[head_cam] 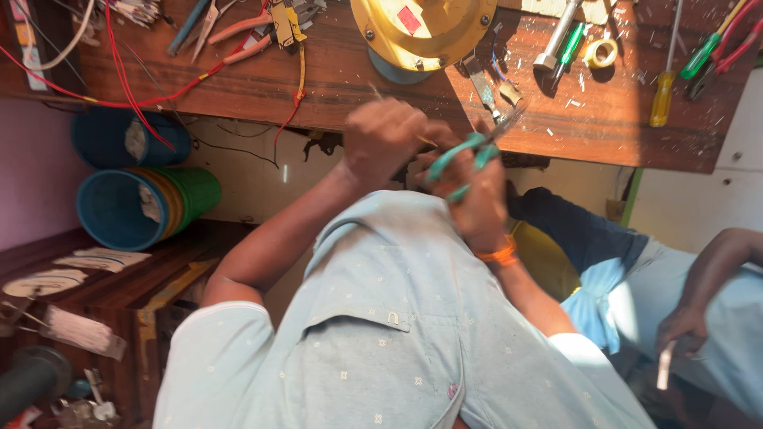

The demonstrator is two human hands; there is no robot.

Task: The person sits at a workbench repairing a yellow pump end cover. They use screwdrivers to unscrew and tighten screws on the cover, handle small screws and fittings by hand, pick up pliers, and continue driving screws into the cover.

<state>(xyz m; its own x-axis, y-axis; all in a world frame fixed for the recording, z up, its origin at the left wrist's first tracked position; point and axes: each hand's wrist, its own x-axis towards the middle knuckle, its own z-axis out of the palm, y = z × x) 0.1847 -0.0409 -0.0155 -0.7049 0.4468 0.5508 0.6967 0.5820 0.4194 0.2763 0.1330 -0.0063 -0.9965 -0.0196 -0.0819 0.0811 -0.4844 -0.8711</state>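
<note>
Right hand [481,202] clamped on green-handled pliers [465,159], just off the desk's [318,79] near edge. Left hand [381,139] fisted beside it, touching; contents not discernible. Yellow round housing [421,28] on desk above.

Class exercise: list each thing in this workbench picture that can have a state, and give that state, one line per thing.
Green-handled pliers: gripped in the right hand, handles spread.
Left hand: closed around a thin wire, too blurred to detail.
Yellow round housing: resting on the wooden bench.
Yellow-handled screwdriver: lying flat, untouched.
Blue bucket: on its side, nested in others.
Tape roll: lying flat.
</note>
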